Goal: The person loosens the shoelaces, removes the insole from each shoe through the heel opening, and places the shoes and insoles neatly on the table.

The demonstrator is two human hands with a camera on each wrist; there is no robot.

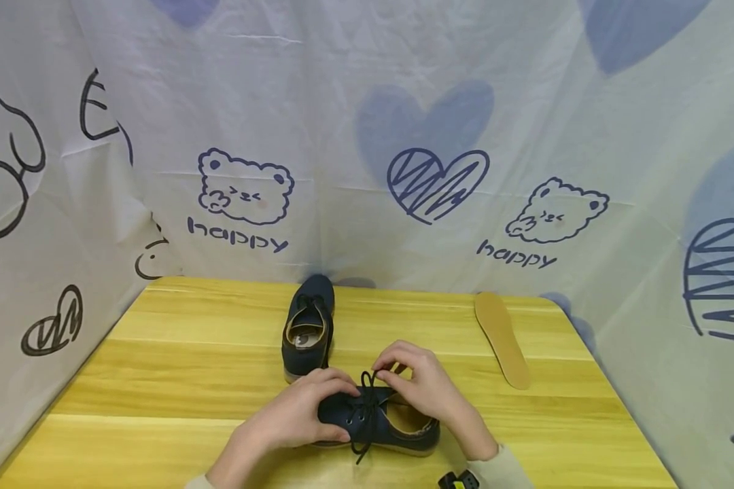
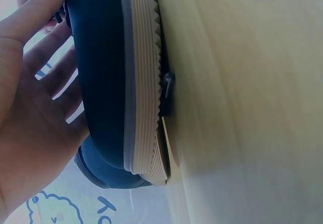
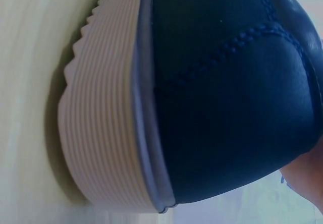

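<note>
A dark navy lace-up shoe [image 1: 412, 445] lies sole down near the table's front, toe to the left. My left hand [image 1: 306, 411] holds its toe end, thumb on the near side and fingers over the far side. At the lacing, my right hand [image 1: 425, 384] pinches a loop of the black shoelace [image 1: 368, 382] between thumb and fingertips. A loose lace end hangs down the shoe's near side. In the left wrist view, the left hand [image 2: 35, 98] lies along the upper. The right wrist view is mostly the heel [image 3: 232, 118] and ribbed sole [image 3: 103, 113]; the right fingers are hidden there.
A second matching shoe [image 1: 293, 356] stands behind the left hand, toe toward the back, laces tied. A tan insole [image 1: 503, 339] lies at the right of the yellow wood-grain table [image 1: 177, 367]. Printed white cloth [image 1: 342, 238] hangs behind and beside the table.
</note>
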